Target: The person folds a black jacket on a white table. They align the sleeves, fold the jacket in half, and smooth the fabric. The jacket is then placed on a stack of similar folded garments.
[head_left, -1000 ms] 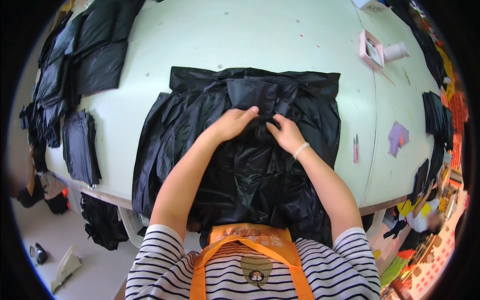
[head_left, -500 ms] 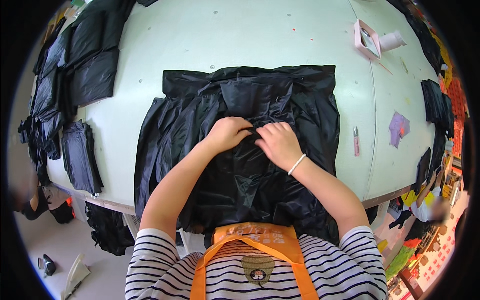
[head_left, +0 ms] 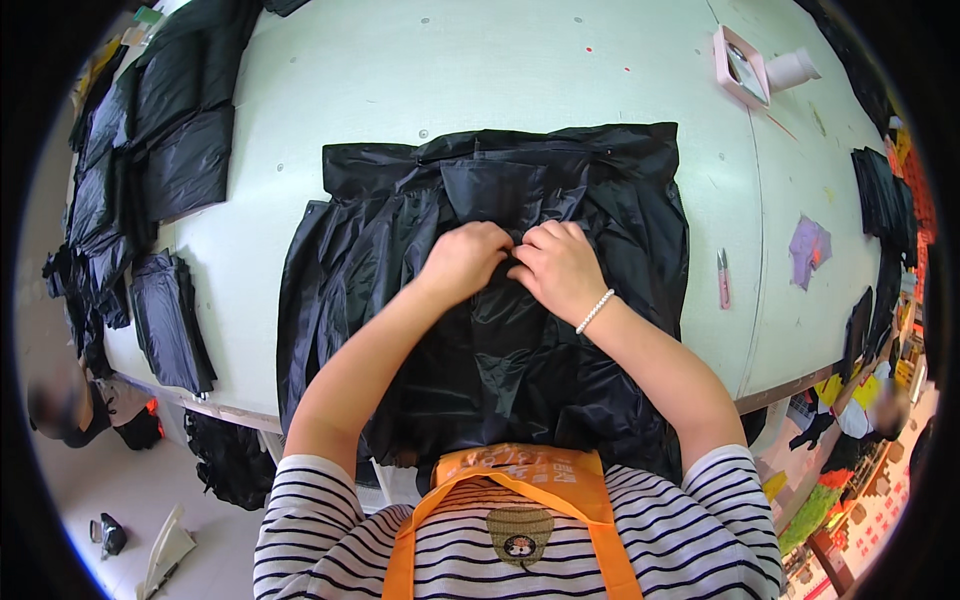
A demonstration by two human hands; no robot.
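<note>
A black, shiny garment lies spread over the near middle of the table, its lower part hanging toward my orange apron. Both hands meet at its centre. My left hand is closed, with its fingertips pinching the black fabric. Right beside it, my right hand, with a white beaded bracelet at the wrist, also pinches the cloth between thumb and fingers. The exact bit of fabric between the fingertips is hidden. Above the hands lies a flat panel of the same black material.
Piles of black garments and a folded black stack lie at the left on the pale table. To the right are small pink-handled snips, a purple scrap, a pink tray and a white cylinder.
My hands have drawn closer together, and the left has curled its fingers in more on the cloth. The whole view has shifted slightly.
</note>
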